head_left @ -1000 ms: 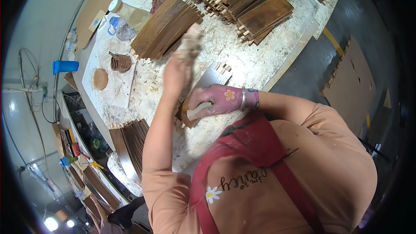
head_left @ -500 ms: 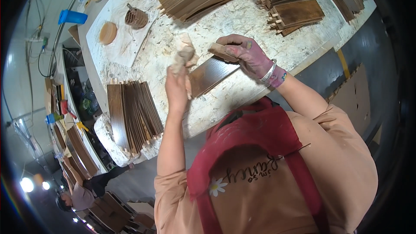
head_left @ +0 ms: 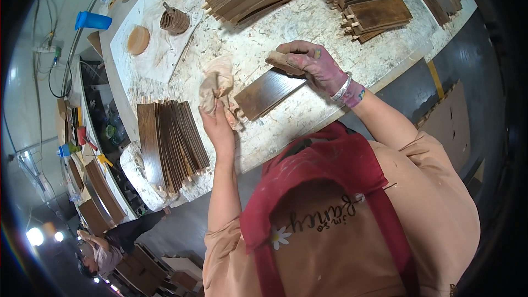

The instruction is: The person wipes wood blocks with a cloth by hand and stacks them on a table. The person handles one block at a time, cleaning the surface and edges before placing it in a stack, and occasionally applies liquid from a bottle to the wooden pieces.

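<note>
A dark stained wooden panel (head_left: 268, 93) lies flat near the front edge of our chipboard workbench (head_left: 330, 27), between our two hands. Our left hand (head_left: 220, 124) clenches a bunched tan rag (head_left: 215, 83) at the panel's near end, while our stained right hand (head_left: 313, 66) grips a small wooden block (head_left: 281, 61) at its far end. A fanned stack of dark boards (head_left: 168, 143) rests to the left, and more board stacks (head_left: 374, 16) lie across the bench's far side.
</note>
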A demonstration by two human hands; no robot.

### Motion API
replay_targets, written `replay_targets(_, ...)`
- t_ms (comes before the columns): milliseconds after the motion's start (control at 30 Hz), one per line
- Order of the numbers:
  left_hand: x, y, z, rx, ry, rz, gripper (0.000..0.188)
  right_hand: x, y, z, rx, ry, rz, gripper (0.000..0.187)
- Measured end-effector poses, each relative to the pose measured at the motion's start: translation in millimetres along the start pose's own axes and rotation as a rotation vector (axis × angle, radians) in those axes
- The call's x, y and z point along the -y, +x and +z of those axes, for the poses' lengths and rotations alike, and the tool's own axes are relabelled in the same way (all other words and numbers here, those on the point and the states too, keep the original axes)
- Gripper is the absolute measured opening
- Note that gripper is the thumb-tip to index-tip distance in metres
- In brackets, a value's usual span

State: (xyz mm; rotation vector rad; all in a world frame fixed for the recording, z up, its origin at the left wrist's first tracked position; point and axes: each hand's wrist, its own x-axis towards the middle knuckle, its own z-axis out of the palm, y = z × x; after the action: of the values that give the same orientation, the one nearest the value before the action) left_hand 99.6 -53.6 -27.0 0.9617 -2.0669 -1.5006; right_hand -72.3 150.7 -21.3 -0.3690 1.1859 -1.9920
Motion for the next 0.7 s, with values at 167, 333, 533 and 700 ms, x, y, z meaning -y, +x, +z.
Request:
replay_targets(167,1.7,5.1,12.6,0.084,0.433,0.359,0.031,3.1,-4.3,5.9,-0.001,0.024,-0.016,0.052)
replay_targets(333,0.2,30.0,-10.6,-0.041,0.239,0.088,0.027,8.0,-2.3,10.6,-0.018,-0.09,0.05,0.052)
replay_targets(533,-6.4,-3.6,8.7,0.058,0.447,0.273,0.031,0.8,-3.2,4.5,0.009,0.016,-0.026,0.055)
replay_targets(700,9.1,10.3,-11.2,-0.086,0.189,0.119,0.029,-0.6,0.3,1.4,0.018,-0.017,-0.01,0.053)
